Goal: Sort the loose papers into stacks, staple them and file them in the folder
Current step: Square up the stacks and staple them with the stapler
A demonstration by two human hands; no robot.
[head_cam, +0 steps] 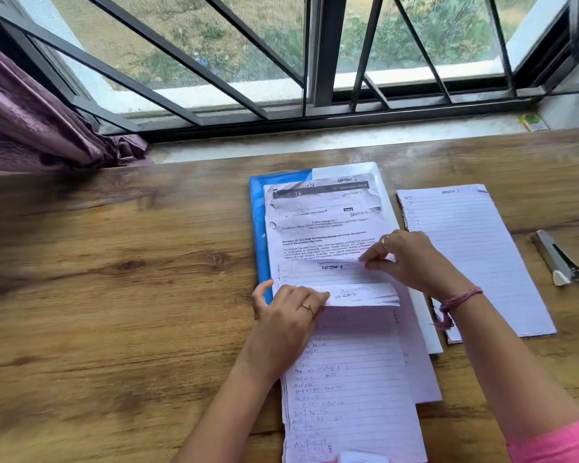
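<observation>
On the separate lined sheet (475,259) to our right we read "SECTION 1" at its top. On the printed page (321,225) lying over the blue folder (257,235) we make out "74" and "Dexterous Hand" in a dark band, handwritten "SECTION" notes near its upper right corner, and a bold line beginning "Directions (Q1-Q7)". The lined sheet (328,274) below it bears "SECTION 4". The folded-up sheet (361,295) and the nearest lined page (351,396) carry handwriting we cannot read.
</observation>
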